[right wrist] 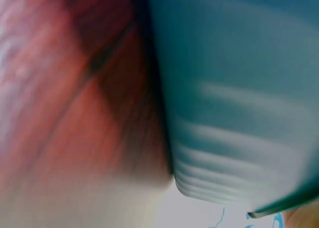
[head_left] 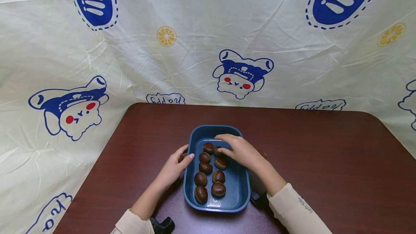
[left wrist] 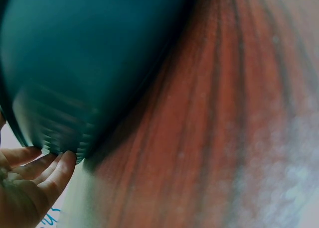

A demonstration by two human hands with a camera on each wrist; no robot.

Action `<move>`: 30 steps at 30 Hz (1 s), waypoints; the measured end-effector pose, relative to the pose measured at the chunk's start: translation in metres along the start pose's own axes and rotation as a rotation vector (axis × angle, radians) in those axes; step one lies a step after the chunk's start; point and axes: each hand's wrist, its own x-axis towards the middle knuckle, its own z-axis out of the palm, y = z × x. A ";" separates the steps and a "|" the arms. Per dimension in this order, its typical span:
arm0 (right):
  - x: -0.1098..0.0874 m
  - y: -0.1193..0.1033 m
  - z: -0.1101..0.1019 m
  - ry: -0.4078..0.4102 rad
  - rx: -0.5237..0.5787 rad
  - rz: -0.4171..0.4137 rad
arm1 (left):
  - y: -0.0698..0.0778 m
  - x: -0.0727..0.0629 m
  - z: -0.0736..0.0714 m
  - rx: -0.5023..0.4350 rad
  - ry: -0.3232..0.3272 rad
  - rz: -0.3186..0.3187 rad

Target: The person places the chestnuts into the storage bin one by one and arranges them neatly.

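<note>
A blue tray (head_left: 238,190) holds several brown chestnuts (head_left: 218,189), set in two rough columns. At its left rim, my left hand (head_left: 173,167) holds the tray, thumb over the edge and fingers against the outer wall; the left wrist view shows the fingertips (left wrist: 65,161) touching that wall. Over the tray's far right part reaches my right hand (head_left: 242,151), with index finger and thumb apart. Its thumb lies by a partly covered chestnut (head_left: 217,152). In the right wrist view the tray wall (right wrist: 234,113) hides most of this hand.
Beyond the right wrist, a brown thing (head_left: 262,153), perhaps another chestnut, shows partly on the dark red-brown table (head_left: 308,172). A pale printed cloth (head_left: 195,71) hangs behind the table. Black wrist devices (head_left: 163,225) sit below both forearms.
</note>
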 end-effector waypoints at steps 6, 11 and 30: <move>-0.008 0.002 -0.009 0.091 0.008 -0.031 | 0.001 0.000 0.000 0.005 0.002 -0.001; -0.016 0.005 -0.018 0.137 -0.020 -0.047 | 0.002 -0.001 0.001 0.033 0.013 -0.013; -0.051 0.036 -0.036 0.184 -0.045 0.011 | 0.002 -0.001 0.000 0.031 0.014 -0.020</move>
